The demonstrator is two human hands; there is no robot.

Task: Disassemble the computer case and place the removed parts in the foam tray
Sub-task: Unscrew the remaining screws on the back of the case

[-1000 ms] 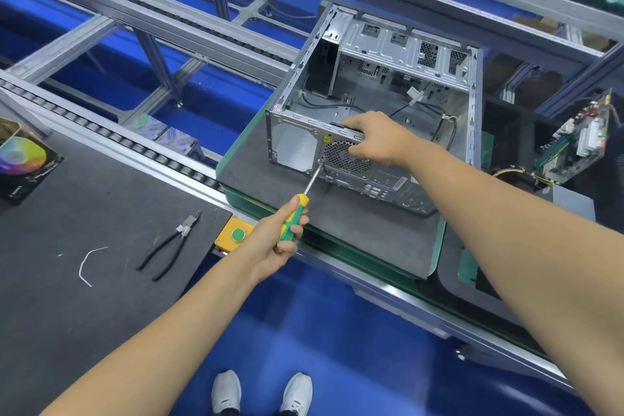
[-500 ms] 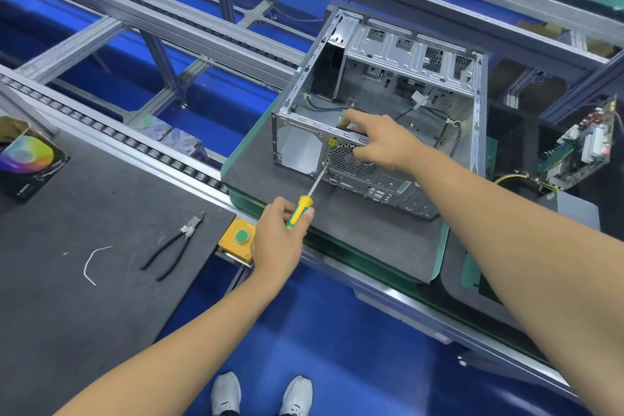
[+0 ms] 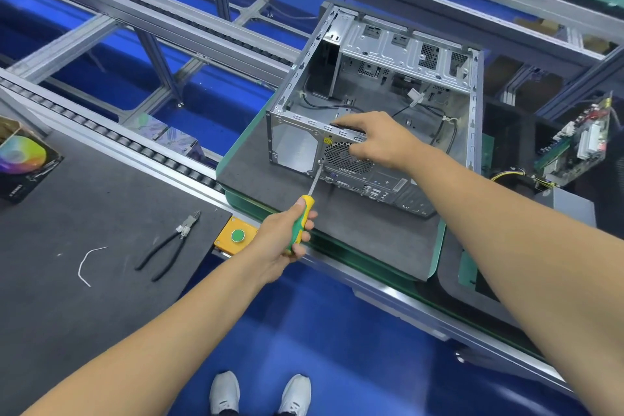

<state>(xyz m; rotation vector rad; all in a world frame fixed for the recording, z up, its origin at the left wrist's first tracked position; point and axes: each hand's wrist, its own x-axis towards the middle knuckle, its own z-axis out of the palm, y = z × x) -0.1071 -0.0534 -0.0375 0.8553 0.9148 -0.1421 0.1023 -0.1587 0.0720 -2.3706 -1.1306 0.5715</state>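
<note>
- The left hand [image 3: 282, 235] grips the screwdriver [image 3: 303, 218] with its fingers wrapped around the green and yellow handle. Compared with one second ago, the thumb now lies higher, near the yellow end, and the handle looks turned in the palm.
- The tip is at the same place as before: the lower left corner of the fan grille [image 3: 344, 157] on the rear panel of the case [image 3: 374, 101]. I judge that a screw is being turned there; the screw itself is too small to see.
- The right hand [image 3: 374, 142] rests on the top rear rail as before. Its thumb is inside the case, on something dark behind the rail, and the fingers lie curled over the grille. It seems to hold the fan from inside, but I cannot tell this for sure.
- Meaning for the task: the fan is probably coming loose, and it is not out yet. The case sits on a dark mat [image 3: 270, 179] on the conveyor, open on top. I cannot point to the foam tray with certainty.
- Count: one case, one screwdriver, one pair of pliers [image 3: 169, 243] on the bench to the left, one bent white wire piece [image 3: 88, 262], one green button [image 3: 237, 235] on its yellow box, one circuit board [image 3: 580, 142] to the right of the case, two hands, two shoes at the bottom edge.
</note>
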